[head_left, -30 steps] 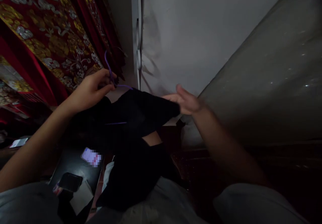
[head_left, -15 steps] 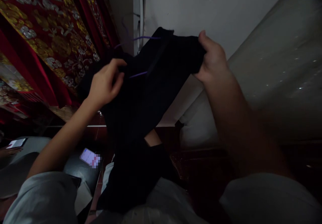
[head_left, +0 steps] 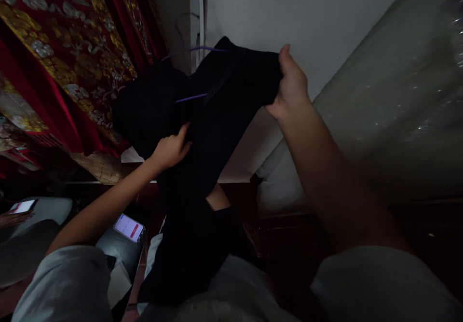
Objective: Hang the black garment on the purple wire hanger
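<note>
A black garment [head_left: 213, 119] on a thin purple hanger [head_left: 191, 98] hangs in the air in front of me. My right hand [head_left: 289, 88] is closed on its upper right edge and holds it up near the white wall. My left hand [head_left: 170, 150] rests against the front of the cloth lower down, fingers partly curled into the fabric; whether it grips is unclear. The lower part of the garment drapes down over my lap [head_left: 195, 254].
Red curtains with gold and silver flowers [head_left: 65, 47] hang at the left. A white wall [head_left: 289, 18] and a greyish slanted surface [head_left: 398, 105] fill the right. A lit phone [head_left: 128, 227] lies below left; another person's hand with a phone [head_left: 20, 208] shows at the far left edge.
My right hand took hold of the garment and raised it from waist level up near the wall. My left hand let go of the hanger hook and dropped onto the front of the cloth.
</note>
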